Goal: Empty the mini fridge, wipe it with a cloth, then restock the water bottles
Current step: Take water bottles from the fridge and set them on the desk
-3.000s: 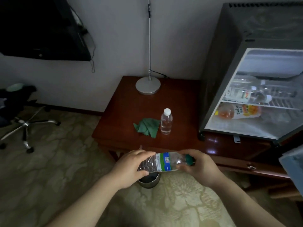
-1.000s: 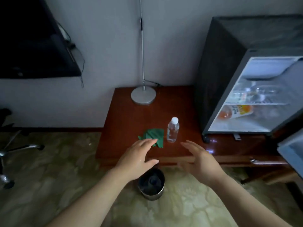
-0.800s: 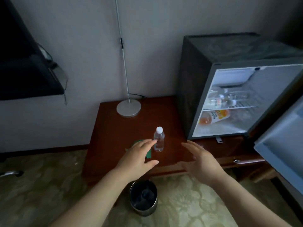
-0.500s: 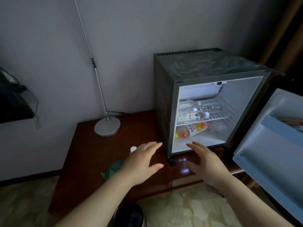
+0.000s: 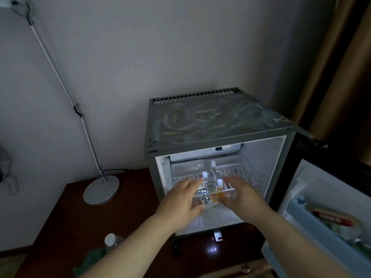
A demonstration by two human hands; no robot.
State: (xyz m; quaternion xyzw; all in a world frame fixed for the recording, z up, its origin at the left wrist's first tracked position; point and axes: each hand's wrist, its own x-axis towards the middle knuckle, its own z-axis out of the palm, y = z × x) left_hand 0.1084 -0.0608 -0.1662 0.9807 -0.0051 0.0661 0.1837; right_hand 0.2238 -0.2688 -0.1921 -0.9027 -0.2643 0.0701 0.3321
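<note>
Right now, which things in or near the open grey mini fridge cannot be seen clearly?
Head view:
Orange-labelled juice bottle: mostly behind the left hand and right hand.
Clear plastic bottles on the wire shelf: overlapping, count unsure.
Green cloth and white-capped water bottle: partly behind the left forearm.
Packets in the door shelf: dark, cut by the right edge.

Grey mini fridge [image 5: 210, 121], green cloth [image 5: 90, 259], reddish-brown table [image 5: 66, 217], orange-labelled bottle [image 5: 210, 198].
</note>
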